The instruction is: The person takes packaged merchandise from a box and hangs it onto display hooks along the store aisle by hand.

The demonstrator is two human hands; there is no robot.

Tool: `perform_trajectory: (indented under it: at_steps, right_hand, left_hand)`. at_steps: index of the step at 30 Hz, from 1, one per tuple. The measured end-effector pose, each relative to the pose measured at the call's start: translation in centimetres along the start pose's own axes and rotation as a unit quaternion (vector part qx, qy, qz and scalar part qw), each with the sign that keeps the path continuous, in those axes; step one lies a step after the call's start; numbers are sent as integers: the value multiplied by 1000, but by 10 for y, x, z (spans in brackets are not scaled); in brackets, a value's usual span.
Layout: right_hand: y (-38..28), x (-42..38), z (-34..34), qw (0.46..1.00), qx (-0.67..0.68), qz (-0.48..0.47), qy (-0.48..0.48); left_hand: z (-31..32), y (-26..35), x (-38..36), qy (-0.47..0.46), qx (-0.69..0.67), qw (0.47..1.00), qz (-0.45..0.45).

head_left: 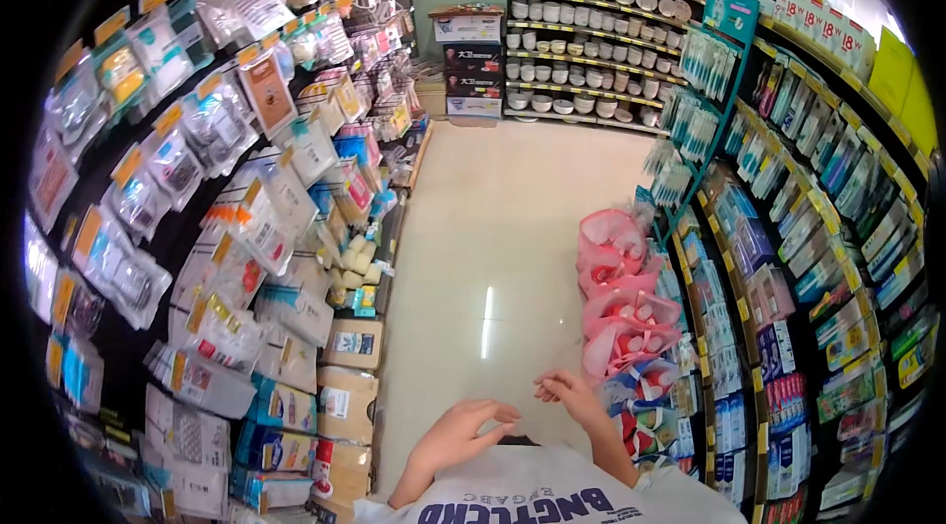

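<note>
My left hand [463, 433] is in front of my white printed shirt [581, 489], its fingers loosely stretched and nothing in it. To the right and slightly higher, my right hand [570, 394] has its fingers a little bent and apart, holding nothing that I can see. The two hands do not touch each other or any goods. Nearest to my right hand are several pink plastic bags [631, 312] with red and white goods, lined up on the floor along the right shelf. Below them lie more bags in blue, red and green [641, 425].
A shiny tiled aisle [473, 218] runs ahead. Packaged goods hang on the left rack [261, 209], with cardboard boxes [345, 406] at its base. Toothbrush packs and toothpaste boxes fill the right shelves [788, 376]. A teal display stand [724, 70], stacked cartons [473, 70] and crockery shelves [596, 36] stand farther off.
</note>
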State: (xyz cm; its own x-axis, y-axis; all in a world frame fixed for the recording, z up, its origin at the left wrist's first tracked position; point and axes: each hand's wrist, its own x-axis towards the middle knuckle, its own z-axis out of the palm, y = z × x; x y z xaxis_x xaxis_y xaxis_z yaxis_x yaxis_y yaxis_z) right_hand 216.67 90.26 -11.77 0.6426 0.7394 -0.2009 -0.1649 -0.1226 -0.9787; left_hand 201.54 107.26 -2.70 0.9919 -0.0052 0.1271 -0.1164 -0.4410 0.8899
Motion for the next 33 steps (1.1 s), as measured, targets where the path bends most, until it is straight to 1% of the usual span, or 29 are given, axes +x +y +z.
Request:
perform_trajectory:
  at_steps: [2, 3, 6, 8, 10, 12, 14, 16, 18, 19, 21, 23, 24, 26, 28, 29, 30, 32, 33]
  right_hand:
    - [7, 15, -4, 1000, 24, 14, 7]
    - [8, 24, -5, 999, 25, 27, 22]
    - [6, 63, -8, 998, 27, 33, 49]
    - [2, 95, -7, 997, 28, 28, 63]
    - [-19, 136, -5, 995, 23, -3, 94]
    - [-41, 173, 0, 995, 10, -5, 102]
    - [-65, 210, 10, 994, 24, -34, 96]
    - [-82, 250, 18, 995, 2, -43, 85]
    - [-87, 291, 29, 996, -14, -55, 68]
    - [-88, 309, 34, 994, -28, -63, 82]
    - [-89, 340, 43, 992, -40, -66, 95]
    - [-94, 363, 52, 995, -10, -63, 72]
    - [-95, 373, 55, 996, -3, -58, 72]
    - [-96, 395, 61, 997, -46, -16, 53]
    - [-87, 421, 57, 999, -31, 2, 36]
    - [-86, 435, 53, 999, -27, 20, 19]
    - [-87, 450, 50, 999, -27, 21, 16]
    - [-90, 478, 39, 999, -22, 23, 1]
    - [-90, 496, 34, 999, -32, 14, 6]
  left_hand:
    - [-11, -20, 25, -41, 57, 997, 6]
    - [-20, -25, 37, -48, 58, 997, 6]
    - [-52, -44, 76, -64, 37, 997, 24]
    - [-74, -65, 98, -57, -32, 997, 29]
    - [-105, -81, 124, -64, -16, 998, 24]
    - [-136, -89, 146, -68, -14, 997, 18]
    - [-179, -94, 172, -51, -9, 997, 58]
    - [-215, -109, 192, -32, -11, 997, 67]
    - [-246, -131, 209, 3, 6, 998, 57]
    - [-260, -137, 218, 12, 13, 998, 57]
    - [-280, -156, 230, 11, 6, 999, 42]
    - [-296, -170, 241, 6, -1, 1000, 23]
    - [-301, -176, 245, 6, -19, 1000, 19]
    - [-316, -187, 254, 0, -29, 1000, 8]
    - [-330, -199, 267, 5, -74, 997, -33]
    - [-336, -209, 275, 11, -36, 999, -16]
    - [-342, -217, 283, 14, -35, 999, -18]
    - [-350, -231, 299, 48, -44, 996, -61]
    - [-352, -241, 308, 52, -45, 996, -63]
